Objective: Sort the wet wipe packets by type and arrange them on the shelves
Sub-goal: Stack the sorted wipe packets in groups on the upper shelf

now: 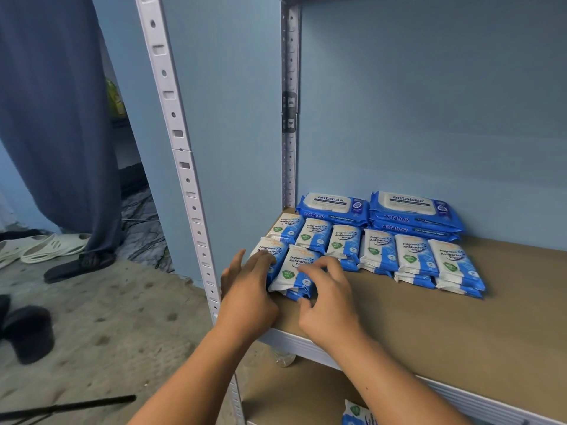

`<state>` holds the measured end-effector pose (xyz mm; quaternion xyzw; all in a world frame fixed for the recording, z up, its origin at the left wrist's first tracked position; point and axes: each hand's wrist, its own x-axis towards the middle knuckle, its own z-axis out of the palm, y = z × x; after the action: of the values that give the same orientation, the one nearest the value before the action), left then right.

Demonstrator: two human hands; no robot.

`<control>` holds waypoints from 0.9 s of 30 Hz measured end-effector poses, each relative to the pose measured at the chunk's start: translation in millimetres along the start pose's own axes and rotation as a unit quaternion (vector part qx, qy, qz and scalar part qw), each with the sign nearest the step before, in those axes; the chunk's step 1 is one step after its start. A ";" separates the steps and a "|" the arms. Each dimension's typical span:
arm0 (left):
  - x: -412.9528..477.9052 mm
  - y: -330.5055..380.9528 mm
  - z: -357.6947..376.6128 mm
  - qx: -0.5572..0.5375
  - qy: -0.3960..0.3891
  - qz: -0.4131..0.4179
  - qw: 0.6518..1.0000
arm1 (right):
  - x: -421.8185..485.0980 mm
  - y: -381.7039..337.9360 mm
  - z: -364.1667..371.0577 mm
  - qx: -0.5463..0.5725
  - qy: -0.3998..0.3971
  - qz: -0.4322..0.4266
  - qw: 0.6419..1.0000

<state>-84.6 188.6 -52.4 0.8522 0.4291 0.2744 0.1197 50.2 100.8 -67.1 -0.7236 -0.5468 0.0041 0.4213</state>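
At the shelf (399, 320)'s front-left corner a small wipe packet (295, 271) lies between the hands — left hand (248, 291) presses it straight-fingered, right hand (333, 302) pinches it.

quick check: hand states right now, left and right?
Left hand: open, straight fingers pressing on the front-left packet stack.
Right hand: grip closed, fingers and thumb pinching the neighbouring packet stack.

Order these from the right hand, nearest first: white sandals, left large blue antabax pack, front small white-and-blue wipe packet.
1. Small white-and-blue wipe packet, pinched by the right hand.
2. Large blue antabax pack, at the shelf's back.
3. White sandals, far left on the floor.
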 end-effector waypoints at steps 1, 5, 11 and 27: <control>-1.2 1.4 -1.0 0.001 -0.012 0.001 1.000 | -0.8 -0.3 -4.7 -0.007 0.007 -0.002 1.000; -3.6 15.5 -7.1 0.026 -0.011 0.041 0.999 | -7.4 -1.9 -28.5 -0.022 0.036 0.005 0.999; -32.7 67.8 -23.5 0.015 0.001 0.094 0.996 | -36.2 6.0 -75.7 -0.050 0.072 0.030 0.996; -126.4 135.9 35.3 0.111 -0.308 0.240 0.914 | -193.5 29.4 -123.4 0.140 0.025 0.513 0.847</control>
<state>-34.9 7.0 -67.8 0.9796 0.1812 -0.0303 0.0810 53.2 -129.0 -93.6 -0.8340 -0.0810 0.2779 0.4698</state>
